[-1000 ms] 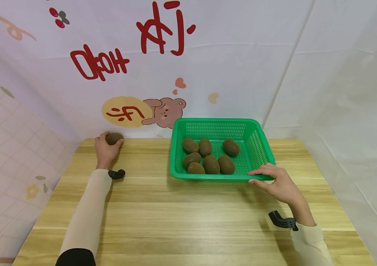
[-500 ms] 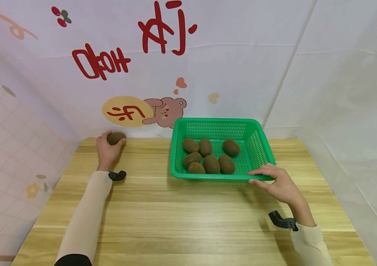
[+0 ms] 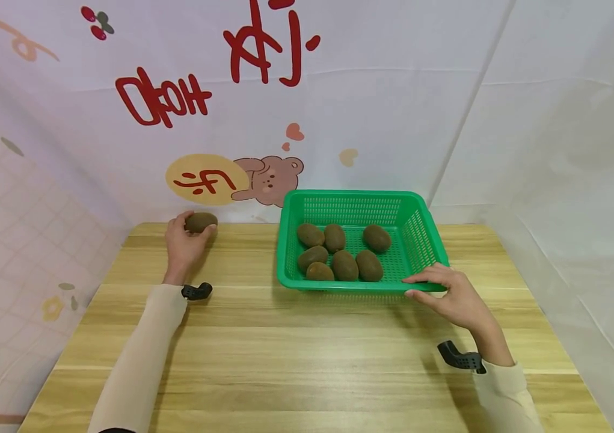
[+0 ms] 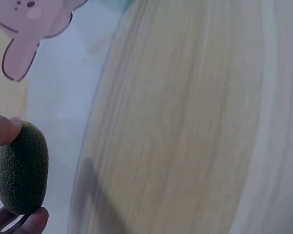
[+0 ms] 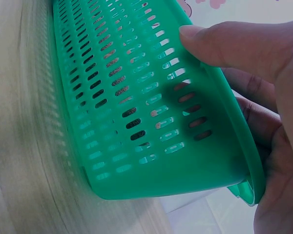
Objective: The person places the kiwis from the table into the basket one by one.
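Our left hand [image 3: 183,245] pinches a brown kiwi [image 3: 201,222] between thumb and fingertips at the far left of the wooden table [image 3: 307,355], close to the back edge where the printed backdrop [image 3: 231,108] meets the wood. Our right hand [image 3: 455,297] grips the near right corner of a green plastic basket [image 3: 426,231], thumb along the outer wall and fingers curled over the rim. The basket sits toward the back of the table, right of centre, and holds seven kiwis [image 3: 339,252] clustered in its left and middle part, leaving bare mesh floor on its right side. Between the held kiwi and the basket lies an open stretch of wood, and the whole near half of the table is bare wood too. The left wrist view shows the kiwi [image 4: 20,168] up close, fuzzy and dull green-brown, with a fingertip at each end. The right wrist view shows the basket's slotted wall [image 5: 136,107] from outside, with the thumb [image 5: 229,46] lying across it; the fruit inside is hidden there.
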Available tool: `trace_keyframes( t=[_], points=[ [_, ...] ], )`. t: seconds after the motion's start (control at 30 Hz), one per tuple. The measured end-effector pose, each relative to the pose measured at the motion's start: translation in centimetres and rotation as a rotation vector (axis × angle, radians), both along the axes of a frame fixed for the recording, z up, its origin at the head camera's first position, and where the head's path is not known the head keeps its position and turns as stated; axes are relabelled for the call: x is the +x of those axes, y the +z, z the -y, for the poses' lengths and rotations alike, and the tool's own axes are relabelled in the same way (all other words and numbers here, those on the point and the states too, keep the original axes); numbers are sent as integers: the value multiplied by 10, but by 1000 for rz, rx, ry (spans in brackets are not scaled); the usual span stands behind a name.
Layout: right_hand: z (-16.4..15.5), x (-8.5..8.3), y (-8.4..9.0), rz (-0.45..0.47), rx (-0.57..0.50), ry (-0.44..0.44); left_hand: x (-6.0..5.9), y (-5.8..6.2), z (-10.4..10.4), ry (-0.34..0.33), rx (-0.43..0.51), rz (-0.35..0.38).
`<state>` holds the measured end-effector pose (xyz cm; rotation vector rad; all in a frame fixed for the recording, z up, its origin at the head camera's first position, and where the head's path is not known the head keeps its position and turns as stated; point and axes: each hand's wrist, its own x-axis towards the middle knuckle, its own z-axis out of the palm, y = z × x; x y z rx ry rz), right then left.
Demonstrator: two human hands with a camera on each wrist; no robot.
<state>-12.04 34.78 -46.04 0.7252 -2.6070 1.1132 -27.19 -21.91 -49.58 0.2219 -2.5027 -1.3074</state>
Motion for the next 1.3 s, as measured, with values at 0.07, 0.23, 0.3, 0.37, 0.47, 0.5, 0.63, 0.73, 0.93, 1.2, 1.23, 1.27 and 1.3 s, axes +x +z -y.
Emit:
trace_keyframes(
  t=[0.07,0.23,0.3,0.37,0.47,0.5,0.63,0.73,0.93,1.2,1.23,1.27,1.3],
  points=[
    [0,0,0,-3,2,3,2,1,-4,-5,5,-12],
    [0,0,0,-9,12,2,7,3,-14,-28,14,-47],
    [0,0,0,-14,17,-2,8,4,-18,-44,16,-62],
    [0,0,-1,-17,19,-6,9,5,-22,-60,13,-79],
    [0,0,-1,-18,22,-15,11,7,-26,-82,23,-106],
    [0,1,-1,-18,22,-17,12,8,-28,-88,26,-115],
    [1,1,0,-23,20,-18,15,12,-34,-109,37,-143],
    [1,0,0,-24,18,-15,18,15,-39,-122,44,-155],
    [0,1,0,-26,19,-13,23,21,-49,-154,58,-184],
    [2,3,0,-30,4,-7,28,33,-64,-218,59,-227],
    [2,3,0,-33,-1,-6,29,34,-66,-223,60,-229],
    [2,3,0,-35,-3,-6,29,36,-67,-227,61,-229],
    [2,4,0,-36,-5,-5,30,38,-69,-230,63,-231]
  ],
)
